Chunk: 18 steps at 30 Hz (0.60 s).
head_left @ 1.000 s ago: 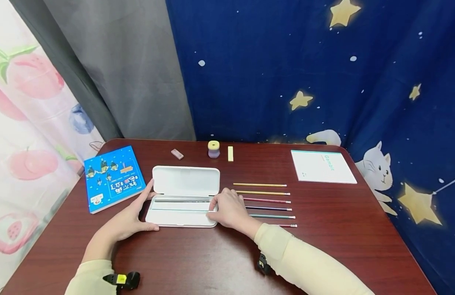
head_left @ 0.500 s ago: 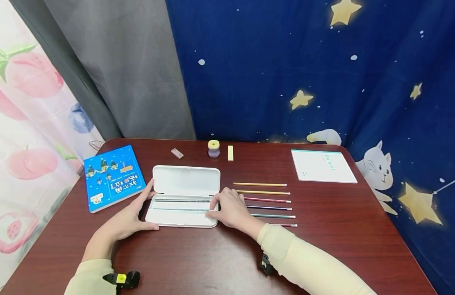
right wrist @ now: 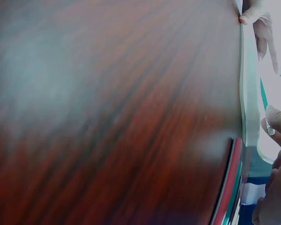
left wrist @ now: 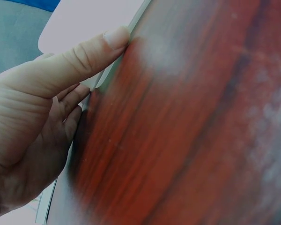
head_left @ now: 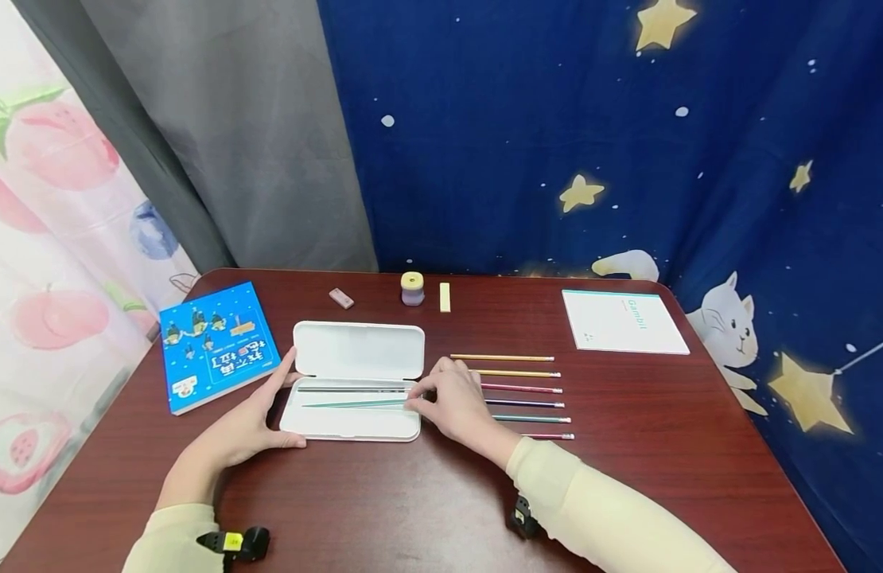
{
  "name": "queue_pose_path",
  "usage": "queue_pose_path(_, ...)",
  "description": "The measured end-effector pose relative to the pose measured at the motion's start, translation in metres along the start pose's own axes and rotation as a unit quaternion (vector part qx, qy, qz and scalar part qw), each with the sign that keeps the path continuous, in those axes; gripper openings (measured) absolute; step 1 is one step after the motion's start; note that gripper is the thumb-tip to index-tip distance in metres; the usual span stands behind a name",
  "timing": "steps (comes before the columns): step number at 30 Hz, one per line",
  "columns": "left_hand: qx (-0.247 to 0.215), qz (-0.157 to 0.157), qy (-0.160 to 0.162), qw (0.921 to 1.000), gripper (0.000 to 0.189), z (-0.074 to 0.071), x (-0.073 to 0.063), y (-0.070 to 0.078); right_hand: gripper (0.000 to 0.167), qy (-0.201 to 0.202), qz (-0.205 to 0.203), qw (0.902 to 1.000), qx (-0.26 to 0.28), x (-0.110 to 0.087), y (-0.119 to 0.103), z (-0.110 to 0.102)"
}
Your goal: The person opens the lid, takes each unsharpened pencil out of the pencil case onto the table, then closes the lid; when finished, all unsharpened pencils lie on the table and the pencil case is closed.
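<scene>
A white pencil case point(head_left: 355, 426) lies on the table with its lid raised at the back. My left hand point(head_left: 244, 430) holds its left end, thumb at the front corner and fingers along the side by the hinge. At the right end my right hand point(head_left: 456, 402) pinches a green pencil point(head_left: 363, 403) between thumb and fingers. This pencil slants a little over the tray, its tip pointing left. Dark pencils point(head_left: 352, 390) lie along the tray's back side. In the right wrist view the white end of the green pencil point(right wrist: 263, 96) shows at the fingertips.
Several pencils point(head_left: 530, 403) lie in a row right of the case, partly behind the right hand. A blue book point(head_left: 219, 346) is at the left. Along the back are an eraser point(head_left: 341, 298), a yellow-topped jar-like item point(head_left: 412, 289), a yellow strip point(head_left: 445, 297) and a white notebook point(head_left: 625, 322).
The green pencil, earlier lying straight in the tray, is now tilted and shifted slightly toward the back. My right hand has moved a little right with it; the left hand stays put.
</scene>
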<state>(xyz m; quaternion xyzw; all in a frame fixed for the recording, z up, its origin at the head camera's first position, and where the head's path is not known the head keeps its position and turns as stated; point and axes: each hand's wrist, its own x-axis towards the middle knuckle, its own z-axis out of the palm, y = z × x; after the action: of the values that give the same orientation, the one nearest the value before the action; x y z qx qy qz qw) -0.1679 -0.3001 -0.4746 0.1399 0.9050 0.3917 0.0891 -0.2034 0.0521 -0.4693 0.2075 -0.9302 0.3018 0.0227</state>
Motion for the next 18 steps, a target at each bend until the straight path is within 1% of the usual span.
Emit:
queue_pose_path(5,-0.001,-0.001,0.000,1.0000,0.135,0.001,0.000,0.000,0.005,0.048,-0.012,0.9980,0.040,-0.004,0.009,-0.014)
queue_pose_path(9,-0.002,-0.001,-0.002,1.0000,0.135,0.000,0.000,0.000,0.004,0.080,-0.013,0.9945,0.066,-0.011,0.021,-0.030)
queue_pose_path(14,-0.001,0.000,-0.001,1.0000,0.136,0.000,0.000,0.000,0.009,0.108,-0.008,0.9912,0.077,-0.023,0.041,-0.054)
queue_pose_path(18,-0.002,0.003,-0.002,1.0000,0.136,-0.001,0.001,-0.001,0.011,0.124,-0.005,0.9890,0.080,-0.039,0.060,-0.073)
